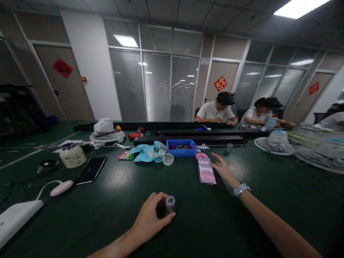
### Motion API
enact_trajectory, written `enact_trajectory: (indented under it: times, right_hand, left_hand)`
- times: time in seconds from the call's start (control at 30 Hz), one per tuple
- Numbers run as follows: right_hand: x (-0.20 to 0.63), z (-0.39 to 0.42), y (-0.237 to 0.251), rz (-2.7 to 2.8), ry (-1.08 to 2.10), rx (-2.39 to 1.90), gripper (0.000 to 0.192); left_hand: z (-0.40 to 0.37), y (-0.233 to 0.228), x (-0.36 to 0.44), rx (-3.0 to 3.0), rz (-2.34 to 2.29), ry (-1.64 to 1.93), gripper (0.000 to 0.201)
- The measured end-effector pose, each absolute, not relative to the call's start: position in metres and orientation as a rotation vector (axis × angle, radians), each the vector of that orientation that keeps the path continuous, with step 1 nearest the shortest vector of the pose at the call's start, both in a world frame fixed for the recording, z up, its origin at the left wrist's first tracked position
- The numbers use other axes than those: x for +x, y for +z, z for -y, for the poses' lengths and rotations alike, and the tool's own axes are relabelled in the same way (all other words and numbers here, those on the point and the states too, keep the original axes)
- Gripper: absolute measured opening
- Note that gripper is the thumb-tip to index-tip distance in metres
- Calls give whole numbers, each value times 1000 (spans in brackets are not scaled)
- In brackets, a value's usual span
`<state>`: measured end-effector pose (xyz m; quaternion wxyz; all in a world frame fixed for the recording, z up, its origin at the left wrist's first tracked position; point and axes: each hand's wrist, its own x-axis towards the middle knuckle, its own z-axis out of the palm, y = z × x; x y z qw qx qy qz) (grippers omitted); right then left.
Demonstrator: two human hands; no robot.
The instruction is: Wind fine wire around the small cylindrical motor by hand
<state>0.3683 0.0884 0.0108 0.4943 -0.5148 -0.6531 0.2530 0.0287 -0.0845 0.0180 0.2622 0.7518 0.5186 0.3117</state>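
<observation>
Low in the middle of the head view, my left hand [150,214] curls its thumb and fingers around a small cylindrical motor [170,202]. The motor is grey metal and stands upright, its round end with small holes facing up; my fingers hide part of its side. My right hand [223,171], wearing a watch, reaches over the table with fingers apart. Its thumb is at the right edge of a pink packet [206,171], and I cannot tell whether they touch. A pink round piece [201,156] lies just behind the packet.
Beyond my hands are a blue bin [182,152] of wired parts, blue fan blades [147,153] and a small cylinder [229,147]. A phone [90,170], a jar [72,155] and a white power bank [18,220] lie left. Fan bodies [278,141] stand right. Co-workers [215,111] sit opposite.
</observation>
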Motion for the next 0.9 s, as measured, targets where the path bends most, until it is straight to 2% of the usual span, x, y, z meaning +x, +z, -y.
enact_trajectory:
  times: [0.2, 0.33, 0.47, 0.63, 0.9]
  right_hand:
    - [274, -12, 29, 1804, 714, -985, 36]
    - [220, 47, 30, 1942, 893, -833, 30]
    - [202, 64, 20, 1792, 1048, -818, 19]
    - [204, 56, 8, 1685, 1123, -821, 18]
    - [204, 57, 12, 1681, 1154, -798, 23]
  left_hand:
    - [84, 16, 29, 2046, -1398, 870, 25]
    - [83, 12, 29, 2059, -1404, 900, 26]
    - [82, 8, 29, 2073, -1398, 936, 32]
    - [84, 11, 30, 2078, -1374, 936, 20]
    - [84, 11, 29, 2063, -1386, 930, 21]
